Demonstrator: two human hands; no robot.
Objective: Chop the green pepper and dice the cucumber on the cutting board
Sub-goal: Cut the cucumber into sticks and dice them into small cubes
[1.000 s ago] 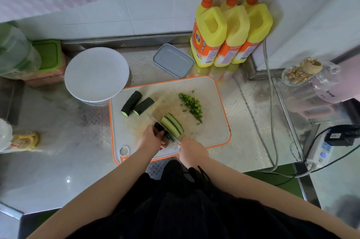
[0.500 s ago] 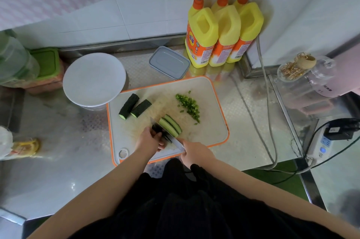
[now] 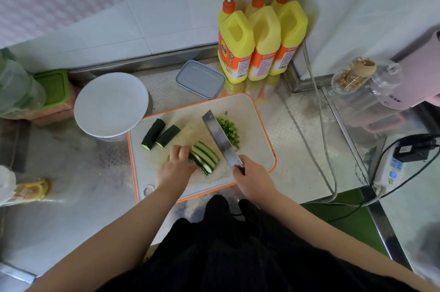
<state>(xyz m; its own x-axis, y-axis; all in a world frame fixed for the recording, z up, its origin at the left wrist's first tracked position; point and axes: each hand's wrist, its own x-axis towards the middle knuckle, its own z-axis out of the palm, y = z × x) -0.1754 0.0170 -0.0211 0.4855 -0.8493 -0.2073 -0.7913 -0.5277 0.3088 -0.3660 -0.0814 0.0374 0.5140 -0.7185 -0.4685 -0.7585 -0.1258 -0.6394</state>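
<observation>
Now left hand (image 3: 177, 165) presses cucumber strips (image 3: 205, 156) together mid cutting board (image 3: 258, 110); fingers look fairly flat. Right hand (image 3: 252, 178) grips knife (image 3: 220, 138), blade lifted just right of strips. Chopped pepper (image 3: 229, 128) piled behind blade, two cucumber chunks (image 3: 160, 133) uncut. Next: probably square strips, curl fingertips back, cut crosswise evenly.
</observation>
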